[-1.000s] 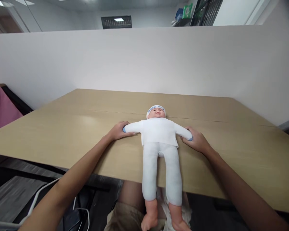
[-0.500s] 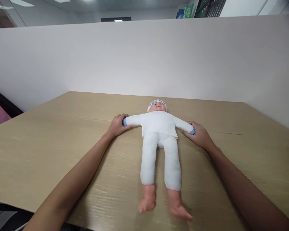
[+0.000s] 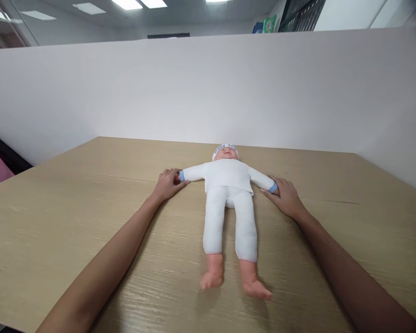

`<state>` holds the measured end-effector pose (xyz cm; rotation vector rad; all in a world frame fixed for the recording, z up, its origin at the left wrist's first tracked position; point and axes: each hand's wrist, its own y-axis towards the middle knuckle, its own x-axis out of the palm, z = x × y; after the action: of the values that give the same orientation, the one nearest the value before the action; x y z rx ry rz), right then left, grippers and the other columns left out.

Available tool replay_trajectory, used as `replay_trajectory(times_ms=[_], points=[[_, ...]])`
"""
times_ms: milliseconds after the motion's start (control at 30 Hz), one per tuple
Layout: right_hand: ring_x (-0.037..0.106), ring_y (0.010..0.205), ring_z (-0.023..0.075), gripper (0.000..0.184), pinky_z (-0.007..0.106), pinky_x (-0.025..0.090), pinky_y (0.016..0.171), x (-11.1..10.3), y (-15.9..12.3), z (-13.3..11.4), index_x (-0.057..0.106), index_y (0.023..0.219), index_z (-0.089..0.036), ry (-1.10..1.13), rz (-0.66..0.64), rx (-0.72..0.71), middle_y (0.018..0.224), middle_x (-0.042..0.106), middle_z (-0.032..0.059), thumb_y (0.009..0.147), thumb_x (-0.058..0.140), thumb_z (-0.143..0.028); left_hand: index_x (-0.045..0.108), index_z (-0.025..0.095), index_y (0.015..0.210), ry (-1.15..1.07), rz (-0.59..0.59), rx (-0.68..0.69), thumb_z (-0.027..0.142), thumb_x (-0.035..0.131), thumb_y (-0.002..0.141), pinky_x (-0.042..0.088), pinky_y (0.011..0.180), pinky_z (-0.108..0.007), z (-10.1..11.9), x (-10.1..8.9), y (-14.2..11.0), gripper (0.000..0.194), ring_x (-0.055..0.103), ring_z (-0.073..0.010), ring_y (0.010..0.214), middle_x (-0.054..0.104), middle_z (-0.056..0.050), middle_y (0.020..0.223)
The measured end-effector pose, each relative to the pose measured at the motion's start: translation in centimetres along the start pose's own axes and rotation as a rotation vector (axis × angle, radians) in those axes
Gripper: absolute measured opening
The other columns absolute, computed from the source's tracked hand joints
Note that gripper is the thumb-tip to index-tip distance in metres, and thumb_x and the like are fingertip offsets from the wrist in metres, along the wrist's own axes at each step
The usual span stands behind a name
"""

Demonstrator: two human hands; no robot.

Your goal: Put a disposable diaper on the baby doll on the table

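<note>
A baby doll (image 3: 228,175) in a white top and white trousers lies on its back on the wooden table (image 3: 76,222), head toward the far side and bare feet toward me. Its arms are spread wide, with blue cuffs at the wrists. A white headband (image 3: 225,147) with blue lettering circles its head. My left hand (image 3: 168,184) is closed around the doll's hand on the left, just past the blue cuff. On the other side, my right hand (image 3: 284,196) grips the doll's other hand, thumb lying under the sleeve. Both small doll hands are mostly hidden by my fingers.
A white partition (image 3: 208,92) rises behind the table's far edge and along the right. At the far left stands something pink and black (image 3: 0,159), perhaps a chair. Beyond the partition, a green packet (image 3: 269,24) shows near a dark rack.
The view has tilted up slightly. My hands have slipped outward a little along the doll's arms, so both blue cuffs now show more fully. The doll's feet appear farther from me.
</note>
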<state>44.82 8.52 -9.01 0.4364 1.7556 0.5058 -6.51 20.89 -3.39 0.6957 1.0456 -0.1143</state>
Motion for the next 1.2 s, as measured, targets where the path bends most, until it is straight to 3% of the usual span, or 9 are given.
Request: replay_trajectory(times_ms=[100, 167, 300, 467, 633, 800, 1200], points=[[0.061, 0.125, 0.0406, 0.080, 0.052, 0.048, 0.106, -0.4, -1.1, -0.3, 0.056, 0.155, -0.016, 0.014, 0.052, 0.005, 0.142, 0.068, 0.0204, 0.101, 0.055, -0.075, 0.065, 0.024, 0.138, -0.034, 0.041, 0.046, 0.059, 0.072, 0.096, 0.045, 0.109, -0.049, 0.1, -0.3, -0.4, 0.055, 0.062, -0.0348, 0.124, 0.074, -0.010, 0.133], [0.062, 0.123, 0.0396, 0.072, 0.052, 0.048, 0.105, -0.9, -1.6, -0.5, 0.060, 0.150, -0.018, 0.024, 0.084, 0.011, 0.139, 0.070, 0.0187, 0.102, 0.056, -0.071, 0.064, 0.025, 0.140, -0.046, 0.056, 0.090, 0.056, 0.070, 0.098, 0.045, 0.111, -0.049, 0.2, -0.4, -0.6, 0.054, 0.061, -0.0343, 0.128, 0.072, -0.009, 0.138], [0.065, 0.113, 0.0367, 0.053, 0.050, 0.050, 0.100, -1.6, -1.5, -0.6, 0.070, 0.138, -0.022, 0.044, 0.111, 0.006, 0.127, 0.075, 0.0149, 0.106, 0.058, -0.061, 0.065, 0.024, 0.140, -0.041, 0.032, 0.117, 0.053, 0.066, 0.101, 0.046, 0.106, -0.048, 0.1, -0.5, -0.4, 0.049, 0.063, -0.0333, 0.119, 0.075, -0.009, 0.130], [0.065, 0.114, 0.0361, 0.053, 0.051, 0.051, 0.101, -1.3, -1.6, -0.2, 0.071, 0.141, -0.022, 0.070, 0.142, 0.004, 0.127, 0.074, 0.0158, 0.105, 0.061, -0.058, 0.067, 0.024, 0.137, -0.038, 0.043, 0.109, 0.053, 0.069, 0.099, 0.047, 0.104, -0.047, 0.2, -0.5, -0.5, 0.048, 0.064, -0.0327, 0.116, 0.077, -0.008, 0.126], [0.064, 0.119, 0.0376, 0.061, 0.053, 0.052, 0.104, -0.9, -3.0, 0.0, 0.063, 0.150, -0.019, 0.036, 0.167, 0.056, 0.134, 0.071, 0.0179, 0.098, 0.066, -0.051, 0.073, 0.025, 0.126, -0.106, 0.079, -0.008, 0.059, 0.068, 0.098, 0.049, 0.103, -0.045, 0.4, -0.9, -0.8, 0.045, 0.066, -0.0305, 0.112, 0.080, -0.006, 0.121], [0.064, 0.118, 0.0370, 0.044, 0.054, 0.050, 0.105, -0.9, -3.5, 0.2, 0.071, 0.133, -0.018, 0.055, 0.210, 0.211, 0.129, 0.074, 0.0181, 0.099, 0.055, -0.041, 0.078, 0.024, 0.108, -0.156, 0.069, -0.154, 0.056, 0.049, 0.107, 0.050, 0.096, -0.044, 0.0, -1.1, -0.7, 0.043, 0.066, -0.0296, 0.101, 0.082, -0.007, 0.108], [0.061, 0.106, 0.0378, 0.044, 0.052, 0.049, 0.092, -0.7, -2.8, 0.9, 0.079, 0.113, -0.019, -0.004, 0.137, 0.323, 0.114, 0.074, 0.0203, 0.105, 0.045, -0.046, 0.080, 0.025, 0.102, -0.110, 0.074, -0.218, 0.055, 0.050, 0.104, 0.049, 0.094, -0.045, -0.4, -1.0, -0.7, 0.042, 0.064, -0.0286, 0.092, 0.083, -0.007, 0.102]])
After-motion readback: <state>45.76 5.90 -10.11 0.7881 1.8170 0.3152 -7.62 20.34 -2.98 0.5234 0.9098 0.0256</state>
